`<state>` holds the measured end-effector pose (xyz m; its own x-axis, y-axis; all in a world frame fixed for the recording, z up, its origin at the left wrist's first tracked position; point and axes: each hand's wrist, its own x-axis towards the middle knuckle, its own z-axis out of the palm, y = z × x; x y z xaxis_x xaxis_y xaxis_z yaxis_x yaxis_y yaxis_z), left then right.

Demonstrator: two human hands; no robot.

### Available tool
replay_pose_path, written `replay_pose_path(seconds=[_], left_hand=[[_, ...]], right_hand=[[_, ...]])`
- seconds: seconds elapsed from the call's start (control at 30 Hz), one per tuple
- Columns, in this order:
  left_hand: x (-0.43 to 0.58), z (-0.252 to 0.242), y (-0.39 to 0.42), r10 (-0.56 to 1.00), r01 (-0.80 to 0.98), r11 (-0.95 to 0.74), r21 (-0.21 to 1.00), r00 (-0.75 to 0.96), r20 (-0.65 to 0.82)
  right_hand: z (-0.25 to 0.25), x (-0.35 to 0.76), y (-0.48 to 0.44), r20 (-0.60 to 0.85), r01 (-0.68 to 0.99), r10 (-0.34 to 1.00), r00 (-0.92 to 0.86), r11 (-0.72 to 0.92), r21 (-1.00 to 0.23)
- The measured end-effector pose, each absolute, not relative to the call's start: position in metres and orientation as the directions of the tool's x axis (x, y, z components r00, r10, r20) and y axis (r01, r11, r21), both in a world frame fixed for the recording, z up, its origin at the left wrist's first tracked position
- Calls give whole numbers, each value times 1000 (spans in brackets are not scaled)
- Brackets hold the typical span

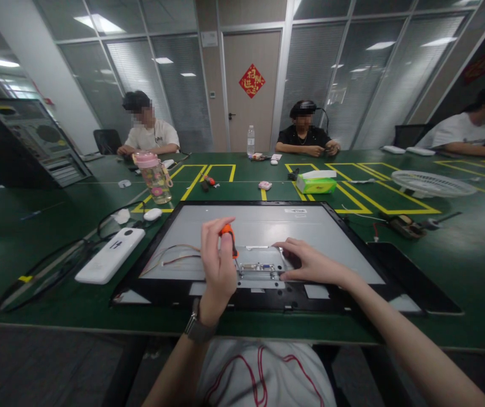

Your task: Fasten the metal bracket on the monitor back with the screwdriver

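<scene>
A display panel (242,220) with a grey metal back and black frame lies flat on the table in front of me. My left hand (217,263) is closed around an orange-and-black screwdriver (228,232), its shaft pointing down toward the metal port bracket (262,277) near the panel's front edge. Video connectors show on that bracket. My right hand (308,261) grips the bracket's right end, thumb at the near side and fingers at the far side. Thin coloured wires (178,255) run across the panel left of my left hand. The screwdriver's tip is hard to make out.
On the left are a white power bank (111,255), black cables (43,277) and a pink-lidded bottle (153,178). A black panel (416,277) lies to the right. Behind stand a green tissue pack (316,183) and a white fan grille (433,183). Several people sit across the table.
</scene>
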<state>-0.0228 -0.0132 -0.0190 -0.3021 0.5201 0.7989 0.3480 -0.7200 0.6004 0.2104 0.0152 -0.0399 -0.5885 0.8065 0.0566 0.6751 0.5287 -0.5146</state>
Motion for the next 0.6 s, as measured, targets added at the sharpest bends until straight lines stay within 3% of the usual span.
replay_pose_path(seconds=[0.17,0.4,0.6], left_hand=[[-22,-20,-16,616,212,-706,676,-289,733],[-23,-16,-13,466,358,-735,576,-350,813],[-22,-16,-15,605,153,-682,715,-430,670]], right_hand=[[-42,212,16,63,665,804,-592,531,-525],[-39,210,15,64,665,809,-585,523,-534],[-40,210,16,64,669,808,-586,527,-524]])
